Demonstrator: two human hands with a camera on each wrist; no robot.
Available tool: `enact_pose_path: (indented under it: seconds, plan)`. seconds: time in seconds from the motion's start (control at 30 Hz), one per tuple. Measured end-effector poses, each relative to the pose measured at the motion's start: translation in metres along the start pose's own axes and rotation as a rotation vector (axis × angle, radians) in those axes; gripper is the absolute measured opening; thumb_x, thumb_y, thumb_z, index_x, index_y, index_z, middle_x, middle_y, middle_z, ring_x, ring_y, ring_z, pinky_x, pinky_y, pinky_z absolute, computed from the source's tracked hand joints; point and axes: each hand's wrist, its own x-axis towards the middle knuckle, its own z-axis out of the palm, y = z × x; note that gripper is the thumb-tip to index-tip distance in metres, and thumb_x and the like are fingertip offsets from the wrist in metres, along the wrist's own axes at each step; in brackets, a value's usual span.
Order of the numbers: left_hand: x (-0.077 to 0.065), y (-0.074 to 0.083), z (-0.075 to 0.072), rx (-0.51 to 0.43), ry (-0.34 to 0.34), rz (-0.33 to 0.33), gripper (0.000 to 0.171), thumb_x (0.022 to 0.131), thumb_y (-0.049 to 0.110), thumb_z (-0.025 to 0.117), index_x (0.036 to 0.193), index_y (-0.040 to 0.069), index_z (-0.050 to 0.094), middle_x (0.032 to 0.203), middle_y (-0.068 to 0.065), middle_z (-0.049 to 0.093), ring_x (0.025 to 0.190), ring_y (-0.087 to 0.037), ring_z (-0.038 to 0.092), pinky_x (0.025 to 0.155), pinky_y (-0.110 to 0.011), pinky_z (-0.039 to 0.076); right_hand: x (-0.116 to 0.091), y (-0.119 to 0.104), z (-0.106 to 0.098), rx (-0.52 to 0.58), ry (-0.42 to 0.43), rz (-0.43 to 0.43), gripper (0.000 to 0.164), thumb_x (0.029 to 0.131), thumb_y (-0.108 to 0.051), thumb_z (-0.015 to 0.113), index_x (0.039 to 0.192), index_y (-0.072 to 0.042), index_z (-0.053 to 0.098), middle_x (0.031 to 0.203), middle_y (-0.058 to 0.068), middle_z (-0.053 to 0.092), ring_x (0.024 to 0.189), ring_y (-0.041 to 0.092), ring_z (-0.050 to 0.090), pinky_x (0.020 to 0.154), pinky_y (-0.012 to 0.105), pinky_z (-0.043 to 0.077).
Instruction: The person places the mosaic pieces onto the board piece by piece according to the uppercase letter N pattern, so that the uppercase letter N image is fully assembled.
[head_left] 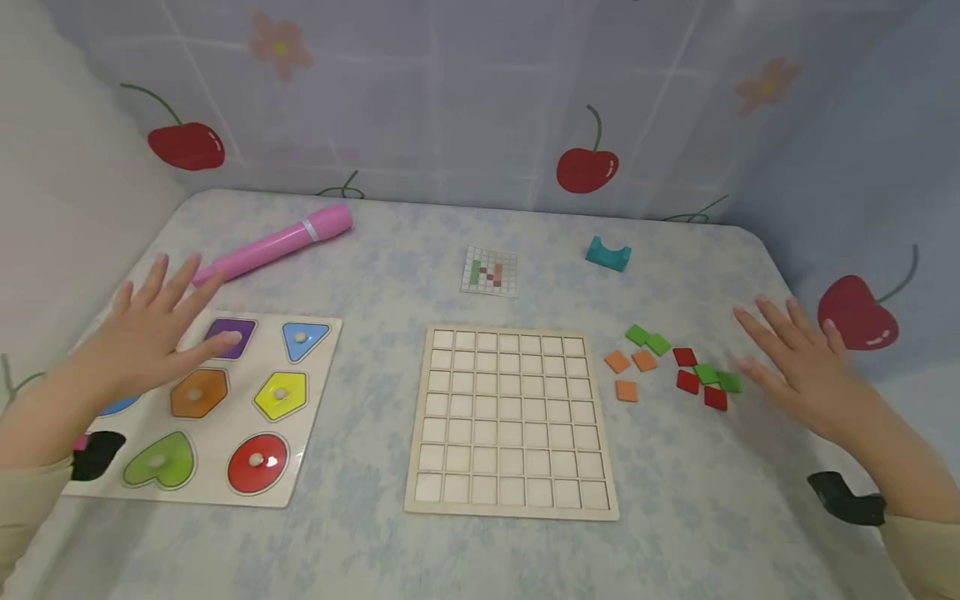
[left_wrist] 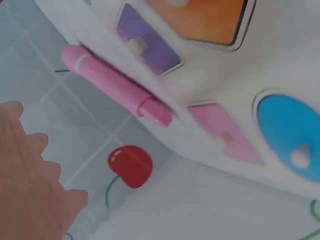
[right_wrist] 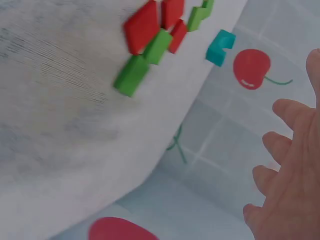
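Note:
My left hand point(head_left: 153, 333) is spread with straight fingers over the shape puzzle board point(head_left: 315, 417), holding nothing. In the left wrist view, the board's purple piece point(left_wrist: 150, 42) and blue oval point(left_wrist: 292, 135) show their knobs. To the right, my right hand point(head_left: 813, 375) hovers with fingers spread, beside several small square tiles. Among these are red tiles point(head_left: 716, 398), green tiles point(head_left: 729, 382) and orange tiles point(head_left: 627, 391). A wooden grid board point(head_left: 512, 417) with bare cells lies between the hands. Behind it is a small pattern card point(head_left: 490, 272) with coloured squares.
A pink pen-shaped tube point(head_left: 273, 247) lies at the back left, behind the puzzle board. A teal curved block point(head_left: 608, 255) sits at the back right. A cherry-print curtain point(head_left: 480, 100) hangs along the table's back edge.

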Motion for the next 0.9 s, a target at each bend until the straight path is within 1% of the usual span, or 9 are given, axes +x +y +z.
enact_pose_path:
  seconds: [0.13, 0.23, 0.3, 0.37, 0.5, 0.67, 0.77, 0.83, 0.9]
  plan:
    - [0.003, 0.016, -0.033, 0.039, 0.014, 0.028, 0.088, 0.089, 0.051, 0.054, 0.152, 0.018, 0.002, 0.154, -0.014, -0.011, 0.134, -0.033, -0.022, 0.097, -0.058, -0.019, 0.002, -0.009, -0.027, -0.074, 0.0, -0.02, 0.071, 0.096, -0.035, 0.049, 0.152, -0.018, 0.009, 0.155, 0.014, 0.0, 0.138, 0.035, -0.01, 0.102, 0.055, -0.016]
    - [0.002, 0.039, -0.057, 0.072, 0.035, 0.06, 0.09, 0.088, 0.053, 0.054, 0.152, 0.02, 0.0, 0.154, -0.01, -0.012, 0.135, -0.031, -0.022, 0.099, -0.055, -0.018, 0.007, -0.017, -0.042, -0.106, 0.023, -0.041, 0.072, 0.096, -0.036, 0.05, 0.152, -0.017, 0.009, 0.155, 0.013, 0.001, 0.138, 0.033, -0.009, 0.103, 0.054, -0.013]
    - [0.001, 0.059, -0.066, 0.07, 0.064, 0.107, 0.09, 0.087, 0.052, 0.055, 0.152, 0.02, 0.001, 0.154, -0.009, -0.011, 0.136, -0.03, -0.019, 0.101, -0.055, -0.015, 0.009, -0.025, -0.049, -0.086, 0.036, -0.059, 0.071, 0.096, -0.034, 0.052, 0.152, -0.017, 0.011, 0.155, 0.013, 0.002, 0.139, 0.033, -0.008, 0.104, 0.054, -0.012]
    - [-0.002, 0.082, -0.067, 0.046, 0.098, 0.162, 0.091, 0.087, 0.051, 0.057, 0.152, 0.021, 0.002, 0.155, -0.008, -0.009, 0.137, -0.031, -0.016, 0.103, -0.055, -0.012, 0.012, -0.034, -0.05, -0.046, 0.046, -0.083, 0.071, 0.096, -0.031, 0.053, 0.152, -0.016, 0.013, 0.155, 0.013, 0.003, 0.139, 0.033, -0.006, 0.105, 0.054, -0.009]
    - [-0.01, 0.124, -0.053, -0.051, 0.141, 0.254, 0.091, 0.086, 0.049, 0.06, 0.152, 0.019, 0.006, 0.155, -0.01, -0.004, 0.138, -0.032, -0.009, 0.106, -0.053, -0.005, 0.016, -0.052, -0.039, 0.047, 0.049, -0.117, 0.073, 0.093, -0.027, 0.057, 0.152, -0.018, 0.015, 0.155, 0.012, 0.005, 0.139, 0.032, -0.002, 0.106, 0.053, -0.007]
    - [-0.019, 0.168, -0.021, -0.142, 0.126, 0.266, 0.09, 0.086, 0.051, 0.059, 0.152, 0.02, 0.007, 0.155, -0.01, -0.002, 0.139, -0.031, -0.003, 0.109, -0.049, 0.002, 0.019, -0.066, -0.013, 0.161, 0.077, -0.098, 0.076, 0.09, -0.022, 0.063, 0.151, -0.017, 0.018, 0.154, 0.014, 0.011, 0.139, 0.034, 0.003, 0.106, 0.054, -0.002]
    - [-0.02, 0.19, 0.002, -0.198, 0.111, 0.278, 0.088, 0.086, 0.053, 0.059, 0.152, 0.021, 0.009, 0.156, -0.007, 0.0, 0.14, -0.029, -0.001, 0.109, -0.046, 0.005, 0.019, -0.072, 0.004, 0.266, 0.083, -0.064, 0.075, 0.088, -0.017, 0.066, 0.15, -0.015, 0.023, 0.153, 0.015, 0.015, 0.139, 0.035, 0.007, 0.105, 0.059, 0.006]
    - [-0.019, 0.203, 0.018, -0.247, 0.077, 0.29, 0.088, 0.087, 0.056, 0.056, 0.152, 0.021, 0.01, 0.156, -0.004, -0.001, 0.14, -0.026, -0.001, 0.109, -0.046, 0.007, 0.019, -0.074, 0.014, 0.324, 0.08, -0.043, 0.071, 0.088, -0.015, 0.066, 0.148, -0.012, 0.028, 0.151, 0.016, 0.019, 0.138, 0.036, 0.011, 0.102, 0.062, 0.014]
    - [-0.018, 0.212, 0.033, -0.302, 0.038, 0.282, 0.088, 0.086, 0.06, 0.053, 0.152, 0.021, 0.01, 0.156, 0.0, -0.001, 0.14, -0.023, -0.001, 0.109, -0.046, 0.009, 0.019, -0.074, 0.022, 0.359, 0.086, -0.024, 0.068, 0.089, -0.014, 0.065, 0.147, -0.01, 0.031, 0.149, 0.017, 0.025, 0.133, 0.038, 0.023, 0.095, 0.061, 0.031]
